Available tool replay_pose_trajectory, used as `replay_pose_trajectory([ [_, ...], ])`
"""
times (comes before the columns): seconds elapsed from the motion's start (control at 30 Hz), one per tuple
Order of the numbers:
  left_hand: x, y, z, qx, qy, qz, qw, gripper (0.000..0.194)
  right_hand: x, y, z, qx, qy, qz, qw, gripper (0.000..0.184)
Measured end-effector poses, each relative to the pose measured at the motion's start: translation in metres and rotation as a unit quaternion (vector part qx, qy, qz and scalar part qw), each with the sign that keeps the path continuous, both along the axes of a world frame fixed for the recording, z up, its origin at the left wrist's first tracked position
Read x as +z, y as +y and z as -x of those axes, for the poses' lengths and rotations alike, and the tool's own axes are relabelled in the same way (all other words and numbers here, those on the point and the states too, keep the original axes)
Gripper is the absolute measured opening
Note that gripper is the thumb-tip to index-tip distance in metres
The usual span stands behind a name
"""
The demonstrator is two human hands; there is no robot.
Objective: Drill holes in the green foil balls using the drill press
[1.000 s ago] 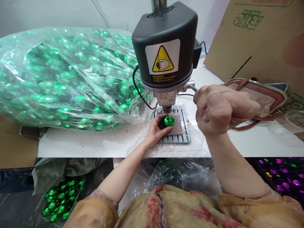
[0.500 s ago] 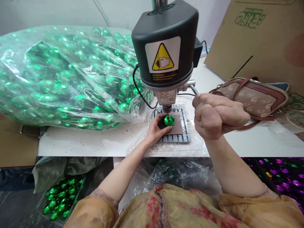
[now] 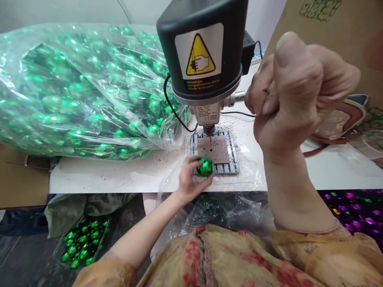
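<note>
My left hand (image 3: 191, 179) is closed on a shiny green bauble (image 3: 205, 166) at the near edge of the drill table (image 3: 231, 155), clear of the bit. A brown pad with a small hole (image 3: 213, 149) lies bare on that table. My right hand (image 3: 296, 87) is a raised fist wrapped round the metal lever (image 3: 237, 97) of the small black bench drill (image 3: 203, 52). The drill head bears a yellow hand-warning label (image 3: 198, 60).
A big clear bag of green baubles (image 3: 77, 91) fills the left of the white worktop (image 3: 119, 175). A brown handbag (image 3: 344, 119) and a cardboard sheet (image 3: 353, 44) stand at right. Below lie a tray of green baubles (image 3: 79, 245) and purple ones (image 3: 356, 207).
My left hand has drawn the green bauble off the pad toward me. My right fist has swung up with the lever, and the drill bit now stands above the bare pad.
</note>
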State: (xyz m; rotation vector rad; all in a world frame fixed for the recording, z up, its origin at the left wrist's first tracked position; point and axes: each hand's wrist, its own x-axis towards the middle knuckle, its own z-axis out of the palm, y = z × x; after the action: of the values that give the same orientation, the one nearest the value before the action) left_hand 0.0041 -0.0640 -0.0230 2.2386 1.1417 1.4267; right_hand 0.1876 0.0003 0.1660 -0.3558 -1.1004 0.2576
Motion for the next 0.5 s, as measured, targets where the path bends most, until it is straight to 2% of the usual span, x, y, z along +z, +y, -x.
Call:
replay_pose_trajectory([
  [0.07,-0.02,-0.031,0.022,-0.057,0.049,-0.076,0.994,0.058,-0.002,0.001,-0.001,0.017,-0.004,-0.01,1.0,0.055],
  [0.13,-0.044,-0.06,0.043,-0.12,0.136,-0.106,0.978,0.05,-0.004,0.003,-0.002,0.036,0.002,-0.031,0.999,0.055],
  [0.17,-0.056,-0.071,0.051,-0.15,0.194,-0.072,0.967,0.044,-0.004,0.004,-0.002,0.042,0.008,-0.044,0.998,0.055],
  [0.2,-0.065,-0.081,0.057,-0.147,0.262,-0.005,0.954,0.042,-0.004,0.005,-0.002,0.047,0.011,-0.047,0.998,0.054],
  [0.27,-0.075,-0.093,0.06,-0.118,0.376,0.157,0.905,0.045,-0.005,0.006,-0.002,0.049,0.016,-0.05,0.997,0.054],
  [0.33,-0.072,-0.097,0.056,-0.13,0.424,0.275,0.853,0.043,-0.006,0.005,-0.002,0.043,0.017,-0.044,0.998,0.054],
  [0.37,-0.066,-0.096,0.053,-0.166,0.419,0.293,0.843,0.04,-0.006,0.005,-0.003,0.036,0.015,-0.038,0.999,0.054],
  [0.4,-0.058,-0.093,0.05,-0.206,0.398,0.281,0.848,0.035,-0.007,0.005,-0.004,0.029,0.012,-0.032,0.999,0.055],
  [0.43,-0.047,-0.088,0.047,-0.234,0.364,0.243,0.868,0.031,-0.008,0.004,-0.005,0.021,0.01,-0.031,0.999,0.055],
  [0.5,-0.021,-0.067,0.045,-0.22,0.271,0.126,0.929,0.025,-0.01,0.004,-0.007,0.018,0.003,-0.026,0.999,0.056],
])
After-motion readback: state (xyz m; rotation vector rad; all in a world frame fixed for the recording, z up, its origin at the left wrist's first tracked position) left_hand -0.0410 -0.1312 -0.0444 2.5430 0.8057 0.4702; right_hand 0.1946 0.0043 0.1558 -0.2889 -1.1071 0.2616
